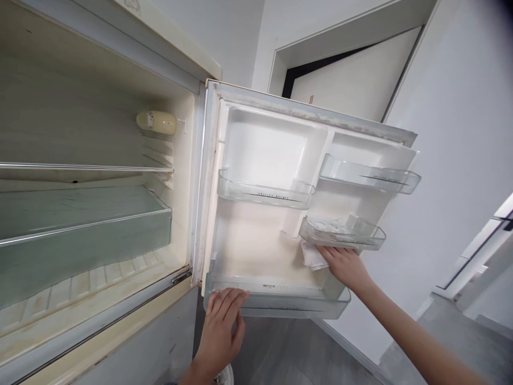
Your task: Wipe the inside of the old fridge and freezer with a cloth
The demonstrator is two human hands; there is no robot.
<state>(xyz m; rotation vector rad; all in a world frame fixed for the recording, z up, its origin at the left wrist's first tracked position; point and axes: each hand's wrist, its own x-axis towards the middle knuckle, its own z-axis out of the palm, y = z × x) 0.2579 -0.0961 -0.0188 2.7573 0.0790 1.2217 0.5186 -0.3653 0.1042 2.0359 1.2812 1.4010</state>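
Observation:
An open fridge door (256,240) stands before me, its inner side lined with clear plastic bins. My right hand (344,267) presses a folded white cloth (313,255) to the door's inner panel, just under the middle right bin (360,238). The palm side of that hand is hidden. My left hand (224,323) is at the left end of the long bottom bin (288,306), with its fingers hooked over the front rim. Stains mark the door's upper edge and the seal.
To the left is the fridge interior with a glass shelf (88,167), a clear drawer (100,240) and a yellowed lamp cover (158,122). Two upper door bins, left (266,195) and right (372,177), jut out. A white wall (449,107) and a doorway lie behind the door.

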